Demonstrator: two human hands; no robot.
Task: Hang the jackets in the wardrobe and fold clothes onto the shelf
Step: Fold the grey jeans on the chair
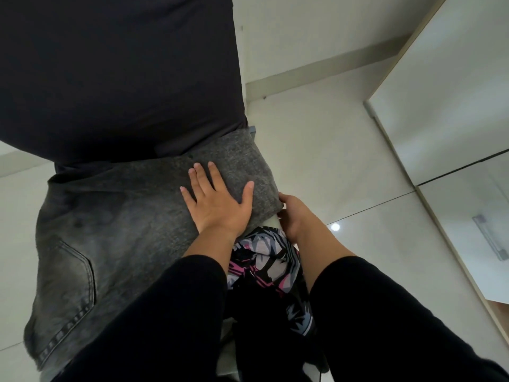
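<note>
Your left hand (pixel 217 199) presses flat, fingers spread, on grey jeans (pixel 110 230) at centre left; your right hand (pixel 292 213) grips their right folded edge, above patterned clothing (pixel 268 260).

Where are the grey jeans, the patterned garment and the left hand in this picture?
grey jeans (pixel 82 260): head view, on the back pocket.
patterned garment (pixel 264 260): head view, on the pink, white and black print between the forearms.
left hand (pixel 217 199): head view, on the back of the hand, lying flat on the jeans.
</note>
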